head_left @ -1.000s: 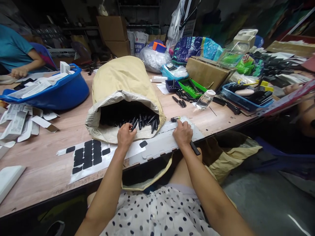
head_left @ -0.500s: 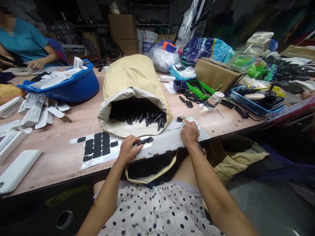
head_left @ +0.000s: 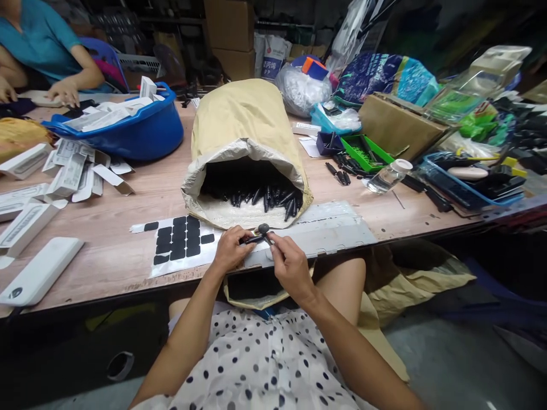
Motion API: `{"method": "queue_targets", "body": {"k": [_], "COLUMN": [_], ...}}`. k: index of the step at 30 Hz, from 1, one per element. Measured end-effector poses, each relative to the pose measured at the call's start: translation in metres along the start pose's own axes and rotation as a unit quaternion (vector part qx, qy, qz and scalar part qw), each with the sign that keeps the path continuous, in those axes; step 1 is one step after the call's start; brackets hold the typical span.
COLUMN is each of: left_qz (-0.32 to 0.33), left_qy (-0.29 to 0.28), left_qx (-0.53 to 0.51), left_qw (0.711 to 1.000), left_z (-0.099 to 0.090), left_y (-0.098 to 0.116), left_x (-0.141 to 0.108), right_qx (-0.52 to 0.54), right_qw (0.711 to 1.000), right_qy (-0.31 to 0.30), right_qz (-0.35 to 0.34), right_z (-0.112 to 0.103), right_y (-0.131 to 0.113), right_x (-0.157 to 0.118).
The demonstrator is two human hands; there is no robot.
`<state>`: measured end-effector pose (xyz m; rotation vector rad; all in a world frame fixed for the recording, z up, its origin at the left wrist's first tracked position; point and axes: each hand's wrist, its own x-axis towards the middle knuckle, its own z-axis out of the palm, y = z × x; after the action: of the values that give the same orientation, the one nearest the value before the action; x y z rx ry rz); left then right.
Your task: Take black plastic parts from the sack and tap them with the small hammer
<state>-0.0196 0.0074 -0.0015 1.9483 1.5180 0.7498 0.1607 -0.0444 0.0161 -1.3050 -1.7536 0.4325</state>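
Note:
My left hand (head_left: pixel 231 249) is closed on a slim black part (head_left: pixel 254 239) at the front edge of the grey board (head_left: pixel 337 228). My right hand (head_left: pixel 292 263) pinches a thin dark tool (head_left: pixel 264 230) with a rounded black end, held over that part. Both hands are close together. Left of them lies a white sheet with black square stickers (head_left: pixel 179 239). Just behind the hands, a beige sack (head_left: pixel 243 114) lies on its side with its mouth towards me, and many black pointed pieces (head_left: pixel 267 199) show inside.
White boxes (head_left: pixel 68 173) and a blue basin (head_left: pixel 141 128) stand at the left, with a white case (head_left: pixel 43 270) in front. At the right are a green tray (head_left: pixel 367 154), a clear bottle (head_left: pixel 390 175) and a blue tray (head_left: pixel 474 188). A person (head_left: pixel 43 45) sits far left.
My right hand has moved left from the right part of the board to beside my left hand, now with the thin tool over the black part. The view has shifted a little.

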Motion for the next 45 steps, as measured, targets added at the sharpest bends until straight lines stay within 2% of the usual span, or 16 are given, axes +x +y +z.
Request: {"method": "queue_targets", "body": {"k": [6, 12, 19, 23, 25, 28, 32, 37, 45], "left_qz": [0.005, 0.009, 0.018, 0.021, 0.022, 0.025, 0.034, 0.042, 0.077], "left_qy": [-0.006, -0.005, 0.001, 0.008, 0.013, 0.02, 0.023, 0.019, 0.026], "left_qx": [0.004, -0.002, -0.006, -0.002, 0.009, 0.03, 0.046, 0.053, 0.051], "left_qw": [1.0, 1.0, 1.0, 1.0, 1.0, 0.999, 0.998, 0.998, 0.995], "left_z": [0.001, 0.001, 0.001, 0.0, 0.0, 0.001, 0.002, 0.001, -0.004], "left_y": [0.0, -0.001, -0.004, -0.005, -0.005, -0.006, -0.007, -0.007, -0.009], "left_x": [0.0, 0.0, 0.001, 0.001, 0.001, 0.002, 0.003, 0.001, 0.0], "right_qx": [-0.12, -0.096, -0.108, -0.112, -0.15, -0.238, -0.325, -0.383, -0.427], "right_qw": [0.992, 0.995, 0.994, 0.992, 0.983, 0.949, 0.9, 0.881, 0.869], "right_qy": [-0.021, 0.012, -0.009, 0.047, 0.09, 0.14, 0.096, 0.044, 0.043], "right_qz": [-0.033, -0.023, -0.002, 0.025, 0.061, 0.154, 0.274, 0.273, 0.245], "right_z": [0.011, 0.004, 0.004, -0.01, -0.024, -0.047, -0.066, -0.064, -0.051], "right_y": [0.004, 0.006, 0.01, 0.018, 0.03, 0.061, 0.097, 0.109, 0.117], "right_x": [-0.009, -0.007, -0.011, 0.001, 0.013, 0.034, 0.058, 0.08, 0.091]}}
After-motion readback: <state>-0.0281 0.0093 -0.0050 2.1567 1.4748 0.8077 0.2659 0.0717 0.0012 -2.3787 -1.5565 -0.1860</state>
